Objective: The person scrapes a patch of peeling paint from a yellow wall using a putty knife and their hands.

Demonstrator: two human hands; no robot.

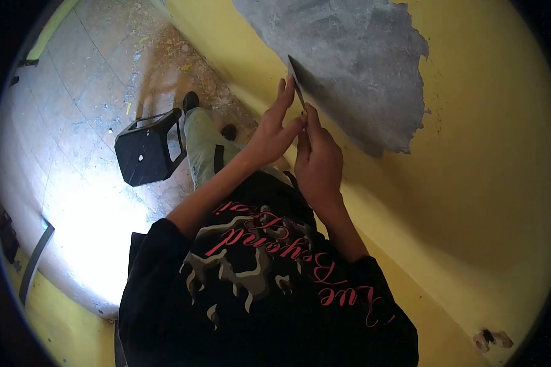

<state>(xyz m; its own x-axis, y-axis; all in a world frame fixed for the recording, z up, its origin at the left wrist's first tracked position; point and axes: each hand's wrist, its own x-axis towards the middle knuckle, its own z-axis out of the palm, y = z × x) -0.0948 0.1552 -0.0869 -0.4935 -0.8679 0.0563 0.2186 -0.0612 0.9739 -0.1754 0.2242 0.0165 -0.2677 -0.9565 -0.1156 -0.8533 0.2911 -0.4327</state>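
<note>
My right hand (319, 160) is closed around the handle of a scraper (298, 85), seen nearly edge-on, its thin blade pointing up and to the left. Beside it, my left hand (271, 133) has its fingers stretched along the blade's left side, fingertips right at the metal and thumb reaching toward the right hand. Behind the blade is a bare grey patch (367, 67) with ragged edges on the yellow wall (471, 147). The scraper overlaps the patch's lower left edge in this view.
A black stool (146, 151) stands on the floor (73, 104) left of my legs. Paint flakes and debris (171, 52) lie along the wall's base. Bright light falls on the lower left floor. A small hole (488, 336) marks the wall at lower right.
</note>
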